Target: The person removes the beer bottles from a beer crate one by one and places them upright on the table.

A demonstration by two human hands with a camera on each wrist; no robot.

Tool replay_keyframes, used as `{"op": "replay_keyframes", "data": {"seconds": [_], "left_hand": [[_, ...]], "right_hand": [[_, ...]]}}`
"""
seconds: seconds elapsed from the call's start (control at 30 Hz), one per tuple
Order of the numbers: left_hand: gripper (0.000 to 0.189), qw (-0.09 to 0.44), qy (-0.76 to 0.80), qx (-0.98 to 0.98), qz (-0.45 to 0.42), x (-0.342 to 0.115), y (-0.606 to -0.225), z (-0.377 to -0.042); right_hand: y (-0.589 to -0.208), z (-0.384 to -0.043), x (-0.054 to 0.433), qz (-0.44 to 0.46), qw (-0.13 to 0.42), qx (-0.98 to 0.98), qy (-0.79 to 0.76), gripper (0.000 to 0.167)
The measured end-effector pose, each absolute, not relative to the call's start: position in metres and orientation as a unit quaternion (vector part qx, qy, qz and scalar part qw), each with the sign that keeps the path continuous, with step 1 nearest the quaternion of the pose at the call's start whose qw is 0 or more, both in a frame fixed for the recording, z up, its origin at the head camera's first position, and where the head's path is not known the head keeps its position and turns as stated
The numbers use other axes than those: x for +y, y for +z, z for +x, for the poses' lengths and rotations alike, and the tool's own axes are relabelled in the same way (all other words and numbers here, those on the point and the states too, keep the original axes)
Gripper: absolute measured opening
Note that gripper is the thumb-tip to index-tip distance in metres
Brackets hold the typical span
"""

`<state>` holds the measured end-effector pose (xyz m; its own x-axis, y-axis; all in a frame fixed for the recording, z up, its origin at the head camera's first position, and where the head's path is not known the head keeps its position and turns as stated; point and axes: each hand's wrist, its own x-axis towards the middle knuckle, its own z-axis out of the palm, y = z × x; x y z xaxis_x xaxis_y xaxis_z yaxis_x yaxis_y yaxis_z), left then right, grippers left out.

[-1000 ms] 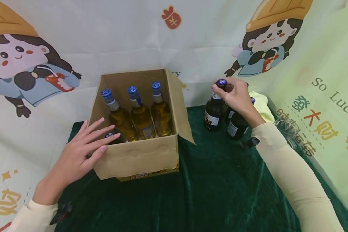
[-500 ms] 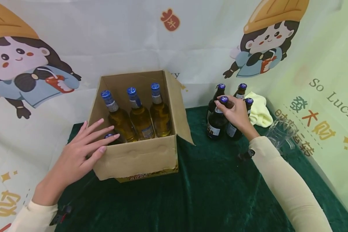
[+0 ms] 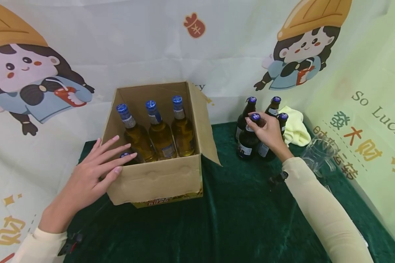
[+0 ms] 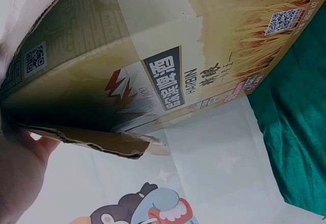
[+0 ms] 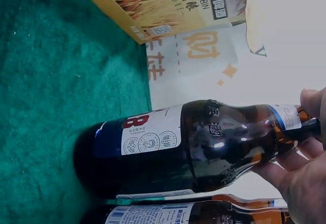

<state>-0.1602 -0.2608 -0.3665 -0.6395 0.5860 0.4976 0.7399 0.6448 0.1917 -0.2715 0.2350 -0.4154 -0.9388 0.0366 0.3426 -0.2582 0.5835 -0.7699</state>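
My left hand (image 3: 92, 171) rests, fingers spread and fairly straight, over the near left corner of an open cardboard beer carton (image 3: 158, 177). Under its fingertips shows the cap of a dark bottle (image 3: 125, 155) in the carton. Three amber beer bottles with blue caps, one in the middle (image 3: 162, 140), stand behind that. On the right, my right hand (image 3: 268, 129) pinches a brown beer bottle (image 5: 209, 142) by the neck, below its purple-blue cap. That bottle is upright, its base down at the green cloth. Several similar bottles, one at the back left (image 3: 246, 113), stand close around it.
A pale yellow cloth (image 3: 294, 126) lies behind the bottles, against the printed backdrop. To the right stands a clear glass mug (image 3: 319, 151). The carton's side flap (image 3: 205, 122) sticks out toward the right. Dark green velvet (image 3: 237, 219) covers the table.
My right hand has brought the pinched bottle down and nearer, in front of the back left bottle. The other bottles and the mug have come more into sight. My left hand stays put.
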Motion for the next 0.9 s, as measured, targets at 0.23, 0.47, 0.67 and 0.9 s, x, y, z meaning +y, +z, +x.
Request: {"op": "replay_keyframes", "data": {"seconds": [0.23, 0.47, 0.67, 0.9], "left_hand": [[0.040, 0.210, -0.199, -0.879, -0.378, -0.261, -0.367, -0.160], [0.040, 0.211, -0.200, -0.879, -0.377, -0.262, -0.365, -0.160], [0.041, 0.207, -0.193, -0.882, -0.377, -0.263, -0.366, -0.159], [0.043, 0.202, -0.191, -0.883, -0.379, -0.262, -0.364, -0.160]], "right_hand": [[-0.415, -0.273, 0.231, 0.042, 0.147, -0.871, 0.467, 0.037], [-0.410, -0.273, 0.229, 0.034, 0.106, -0.874, 0.473, 0.041], [-0.406, -0.269, 0.230, 0.039, 0.079, -0.884, 0.460, 0.060], [-0.400, -0.263, 0.226, 0.060, 0.144, -0.869, 0.469, 0.068]]}}
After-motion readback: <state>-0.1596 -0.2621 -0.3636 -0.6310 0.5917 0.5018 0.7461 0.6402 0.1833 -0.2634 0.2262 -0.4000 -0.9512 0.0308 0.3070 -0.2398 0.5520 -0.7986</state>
